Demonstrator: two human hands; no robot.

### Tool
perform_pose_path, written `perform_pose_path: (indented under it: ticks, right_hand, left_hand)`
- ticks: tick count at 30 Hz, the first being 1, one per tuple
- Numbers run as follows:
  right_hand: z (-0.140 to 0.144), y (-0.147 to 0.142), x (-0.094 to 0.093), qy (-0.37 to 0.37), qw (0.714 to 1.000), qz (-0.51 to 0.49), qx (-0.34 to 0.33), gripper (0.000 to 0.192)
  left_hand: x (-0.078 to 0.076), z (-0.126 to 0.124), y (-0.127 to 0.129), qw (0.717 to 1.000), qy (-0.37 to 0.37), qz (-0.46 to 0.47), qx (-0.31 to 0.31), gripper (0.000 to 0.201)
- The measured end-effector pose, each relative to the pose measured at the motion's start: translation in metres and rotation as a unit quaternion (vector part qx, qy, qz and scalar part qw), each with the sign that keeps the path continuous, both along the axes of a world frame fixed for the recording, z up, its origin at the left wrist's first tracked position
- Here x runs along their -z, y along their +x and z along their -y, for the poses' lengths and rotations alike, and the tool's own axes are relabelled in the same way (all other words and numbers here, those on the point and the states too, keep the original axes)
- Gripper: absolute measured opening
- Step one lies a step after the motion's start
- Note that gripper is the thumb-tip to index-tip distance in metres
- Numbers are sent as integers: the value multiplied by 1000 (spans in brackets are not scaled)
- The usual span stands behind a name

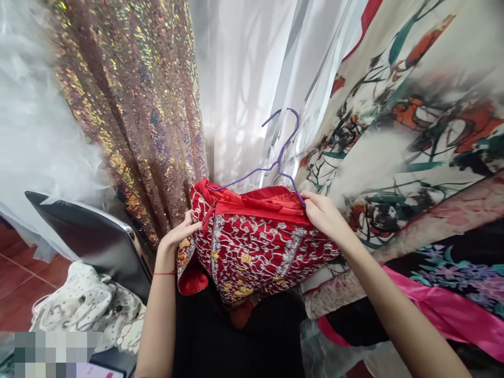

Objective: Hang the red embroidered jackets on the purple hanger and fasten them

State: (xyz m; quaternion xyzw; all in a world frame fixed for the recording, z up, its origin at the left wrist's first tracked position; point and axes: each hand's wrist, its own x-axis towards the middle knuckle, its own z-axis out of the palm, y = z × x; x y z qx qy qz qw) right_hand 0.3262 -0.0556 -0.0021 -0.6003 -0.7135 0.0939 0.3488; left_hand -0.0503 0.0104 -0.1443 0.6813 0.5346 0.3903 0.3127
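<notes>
Together, both hands' fingers pinch a red embroidered garment (252,252) on its purple hanger (275,163).

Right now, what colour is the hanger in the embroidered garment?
Purple: the hanger is thin purple wire, in the red garment. Head view, the only one, shows it.

Pixelated block (58,354) at 7 o'clock hid what lay beneath | white tulle (35,121) at 9 o'clock was blurred and cut by the left edge | floral fabric (425,121) at 2 o'clock smeared — edge-cropped | red garment (252,252) lower folds were lost in black cloth — right hand (323,215) fingertips tucked under its hem.
</notes>
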Motion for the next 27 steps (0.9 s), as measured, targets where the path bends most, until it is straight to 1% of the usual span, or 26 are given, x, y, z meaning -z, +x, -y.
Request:
perform_pose_path:
  ticks: [1,2,4,5,7,8,9,11,12,13,14,16,17,18,20,21,23,25,26,27]
  right_hand:
    - [-1,1,0,-1,1000,-1,-4,25]
    - [-1,2,0,-1,1000,-1,-7,24]
    - [-3,3,0,-1,1000,-3,-13,23]
    - [-4,4,0,-3,1000,-5,-15,23]
    - [-6,4,0,-9,1000,-6,-18,23]
    - [-7,4,0,-11,1000,-5,-18,23]
    - [-8,4,1,-13,1000,-5,-18,24]
    - [-8,5,1,-15,1000,-4,-15,25]
    - [-9,5,2,-17,1000,-6,-13,25]
    - [-9,6,2,-20,1000,-9,-11,26]
    - [-9,7,3,-22,1000,-13,-10,26]
    - [-10,8,4,-32,999,-27,-9,27]
    - [-11,9,4,-41,998,-40,-11,27]
    - [-12,9,4,-54,997,-58,-13,27]
    - [-13,10,1,-97,988,-115,-26,28]
    - [-12,10,-1,-128,980,-147,-40,30]
    - [-11,13,-7,-194,958,-197,-79,35]
    - [-7,18,-15,-245,940,-198,-127,39]
    - [-5,21,-17,-260,936,-185,-150,40]
    - [-2,24,-19,-270,933,-170,-169,41]
  left_hand:
    - [8,-1,-4,999,-17,25,36,54]
    - [15,-1,-7,997,-33,49,55,56]
    - [28,0,-13,996,-44,60,53,65]
    - [34,0,-15,998,-46,38,35,72]
    - [48,2,-16,997,-42,-55,-30,85]
    - [55,3,-15,993,-36,-99,-62,86]
    - [60,4,-13,988,-29,-125,-88,79]
    - [67,7,-8,983,-11,-135,-121,50]
    - [68,9,-6,982,1,-128,-137,35]
    - [66,11,-5,980,12,-119,-157,24]
    - [62,12,-5,976,25,-111,-184,19]
    - [49,14,-6,963,54,-92,-246,18]
    - [39,14,-7,955,67,-84,-277,20]
    - [27,13,-9,945,84,-72,-308,22]
    - [-4,13,-10,921,138,-29,-364,27]
    - [-22,14,-10,901,186,17,-391,28]
    - [-59,21,-6,869,286,105,-391,34]
    - [-92,34,1,853,337,156,-366,43]
    - [-103,41,5,849,354,173,-351,47]
    - [-111,50,9,851,361,180,-337,49]
